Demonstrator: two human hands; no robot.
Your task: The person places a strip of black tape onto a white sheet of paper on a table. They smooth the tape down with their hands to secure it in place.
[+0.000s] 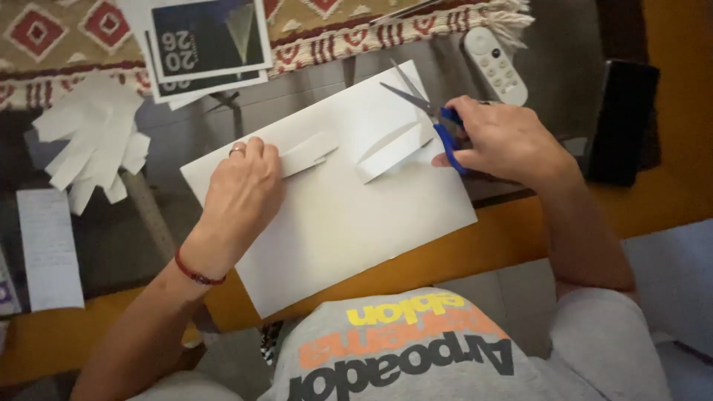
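Note:
A large white sheet of paper (334, 215) lies on a glass table with a wooden rim (512, 238). My left hand (241, 193) presses down on the sheet's left part, fingers on a curled paper strip (308, 152). My right hand (505, 141) grips blue-handled scissors (434, 115), blades apart and pointing up-left over the sheet's upper right edge. A second cut strip (390, 152) curls up just left of the scissors. A red bracelet is on my left wrist and a ring on one finger.
A pile of cut white strips (93, 137) lies at the left. A white remote (495, 65) and a black phone (622, 122) sit at the right. Printed cards (204, 44) rest on a patterned woven runner (59, 37) at the back. A paper slip (50, 249) is at far left.

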